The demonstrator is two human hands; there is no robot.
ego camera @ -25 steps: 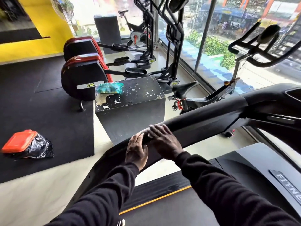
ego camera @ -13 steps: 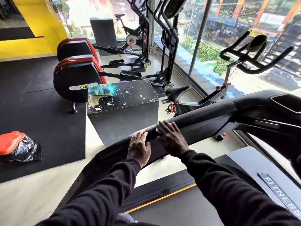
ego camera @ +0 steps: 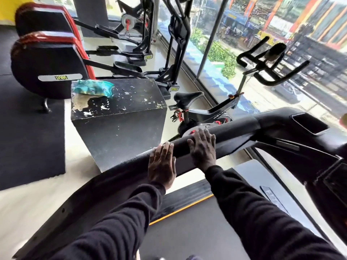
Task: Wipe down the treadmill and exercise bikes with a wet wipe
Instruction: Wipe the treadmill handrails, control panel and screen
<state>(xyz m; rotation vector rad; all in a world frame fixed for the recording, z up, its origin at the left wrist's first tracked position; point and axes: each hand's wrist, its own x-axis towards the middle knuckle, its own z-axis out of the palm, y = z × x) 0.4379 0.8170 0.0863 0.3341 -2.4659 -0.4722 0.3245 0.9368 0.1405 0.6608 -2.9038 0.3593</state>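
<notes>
I stand on the treadmill belt (ego camera: 197, 231). Both hands lie palm-down on its black left handrail (ego camera: 234, 132). My right hand (ego camera: 202, 147) is higher up the rail, pressed flat with fingers draped over the top. The wet wipe is hidden beneath it. My left hand (ego camera: 162, 164) sits just below, fingers curled over the rail, and a pale sliver shows at its fingertips. Just beyond the rail stands a black exercise bike (ego camera: 206, 111) with its saddle and handlebars free.
A scuffed black box (ego camera: 120, 124) stands left of the rail with a teal wipe packet (ego camera: 93, 89) on top. Red-and-black ellipticals (ego camera: 47, 66) and another bike line the glass wall (ego camera: 244, 44). A black floor mat (ego camera: 28, 137) lies at the left.
Both hands have slid up the handrail toward the console, the right one leading. The white wipe edge seen by my right hand earlier is now covered. My view has swung left.
</notes>
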